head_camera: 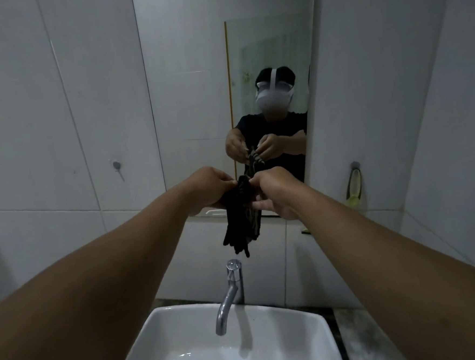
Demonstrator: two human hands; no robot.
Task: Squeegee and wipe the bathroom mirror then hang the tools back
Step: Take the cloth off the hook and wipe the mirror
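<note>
A dark, fringed cloth (242, 221) hangs bunched in front of the lower edge of the mirror (197, 98). My left hand (207, 189) pinches its top from the left, and my right hand (273, 192) pinches it from the right, fingers spread below. Both arms reach straight forward above the tap. The mirror reflects a person in a dark shirt holding the same cloth. A yellow-green squeegee (354, 185) hangs from a hook on the tiled wall to the right of the mirror.
A white basin (162, 334) sits below with a chrome tap (230, 292) curving over it. A bare metal hook (116, 166) is fixed to the left wall. A marbled counter (362, 337) runs to the basin's right. White tiled walls close in on both sides.
</note>
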